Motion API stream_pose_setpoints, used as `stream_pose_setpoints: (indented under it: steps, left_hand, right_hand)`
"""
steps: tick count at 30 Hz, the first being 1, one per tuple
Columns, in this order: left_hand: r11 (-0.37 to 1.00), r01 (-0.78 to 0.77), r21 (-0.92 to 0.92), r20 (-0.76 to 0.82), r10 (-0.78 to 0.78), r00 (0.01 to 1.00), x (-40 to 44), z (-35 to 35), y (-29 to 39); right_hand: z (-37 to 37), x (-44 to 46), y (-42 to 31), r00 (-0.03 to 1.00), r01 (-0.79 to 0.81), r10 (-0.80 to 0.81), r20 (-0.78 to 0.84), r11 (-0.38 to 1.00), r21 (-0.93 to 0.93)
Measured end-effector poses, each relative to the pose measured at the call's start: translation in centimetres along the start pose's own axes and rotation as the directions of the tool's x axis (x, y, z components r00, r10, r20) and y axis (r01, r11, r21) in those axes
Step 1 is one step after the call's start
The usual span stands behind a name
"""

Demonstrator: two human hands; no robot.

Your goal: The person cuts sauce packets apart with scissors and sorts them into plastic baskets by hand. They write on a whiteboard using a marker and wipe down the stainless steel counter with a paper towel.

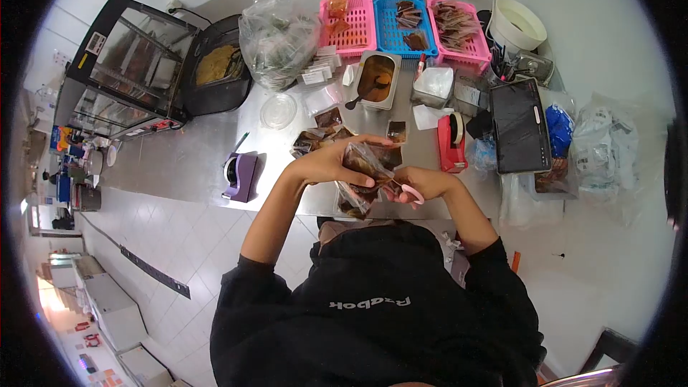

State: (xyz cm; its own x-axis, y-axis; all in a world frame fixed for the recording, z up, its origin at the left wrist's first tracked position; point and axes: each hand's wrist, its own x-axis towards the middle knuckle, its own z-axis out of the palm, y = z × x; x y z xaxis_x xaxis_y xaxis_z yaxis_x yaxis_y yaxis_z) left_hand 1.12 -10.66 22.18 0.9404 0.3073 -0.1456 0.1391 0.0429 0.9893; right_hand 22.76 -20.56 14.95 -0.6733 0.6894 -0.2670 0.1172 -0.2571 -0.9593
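Observation:
My left hand [331,163] is closed around a clear plastic sachet of dark brown sauce [364,160], held over the near edge of the steel table. Close beside it, my right hand [428,183] grips scissors with a pink handle [413,194]. The blades meet the lower right part of the sachet; whether they are parted is too small to tell. More dark sauce sachets [307,142] lie on the table beyond my left hand, and another small sachet [396,131] lies past my fingertips. Below my hands hangs or lies a further sachet [352,208], partly hidden.
A steel pan of brown sauce [388,72] with a dark ladle stands ahead. Behind it are pink [349,44] and blue baskets [387,45] with sachets. A purple tape dispenser [243,178] sits left, a red one [451,145] right, near a dark tablet [519,129].

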Motion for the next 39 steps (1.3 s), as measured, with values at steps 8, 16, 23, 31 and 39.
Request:
stream_pose_setpoints:
  steps: [8,16,23,31,39]
  left_hand:
    - [0.995,0.095,0.011,0.041,-0.095,0.995,0.7,-1.2,-1.9]
    - [0.997,0.072,-0.02,0.154,-0.068,0.986,1.2,-1.6,-2.8]
    - [0.972,0.158,0.175,0.139,-0.184,0.973,0.6,-4.1,-5.3]
    - [0.911,0.219,0.349,0.003,-0.234,0.972,0.2,-9.9,-12.5]
    - [0.837,0.422,0.347,-0.209,-0.37,0.905,0.9,-11.4,-15.8]
  right_hand:
    - [-1.0,0.8,0.9,0.999,-0.036,0.034,0.032,0.997,0.069]
    - [-0.1,2.6,2.6,0.998,-0.054,0.055,-0.003,0.981,0.185]
    - [1.5,0.5,1.8,0.973,-0.04,0.116,-0.2,0.935,0.352]
    - [3.2,1.2,16.4,0.257,-0.692,-0.007,-0.966,0.696,-0.189]
    - [-8.1,-7.6,1.1,-0.023,-0.262,-0.357,-0.934,0.904,-0.339]
